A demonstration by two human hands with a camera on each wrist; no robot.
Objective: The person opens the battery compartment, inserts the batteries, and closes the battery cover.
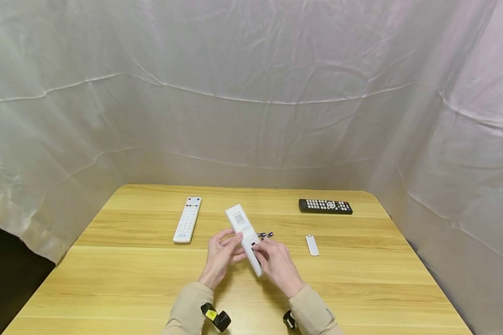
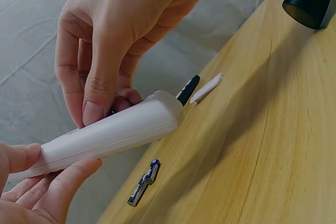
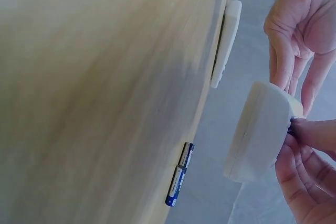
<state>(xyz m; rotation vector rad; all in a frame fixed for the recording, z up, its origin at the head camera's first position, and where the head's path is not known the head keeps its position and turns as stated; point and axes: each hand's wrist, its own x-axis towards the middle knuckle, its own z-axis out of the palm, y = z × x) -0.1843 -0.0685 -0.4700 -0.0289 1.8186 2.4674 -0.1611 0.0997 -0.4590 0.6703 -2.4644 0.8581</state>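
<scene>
A white remote control [image 1: 246,232] is held above the table, back side up, with its battery compartment uncovered. My left hand [image 1: 221,256] grips it along its middle, thumb on top and fingers beneath. Over the compartment, the thumb and fingers of my right hand [image 1: 278,265] pinch a small dark battery [image 3: 292,125], mostly hidden by the fingertips. Two blue-and-silver batteries [image 2: 144,183] lie on the table just beyond the remote, touching or nearly so. To the right rests a loose white battery cover [image 1: 312,245].
Another white remote [image 1: 187,219] lies buttons up at the left of the wooden table [image 1: 121,270]. A black remote [image 1: 325,206] lies near the back right edge. Pale curtains [image 1: 251,130] hang behind the table and at its sides.
</scene>
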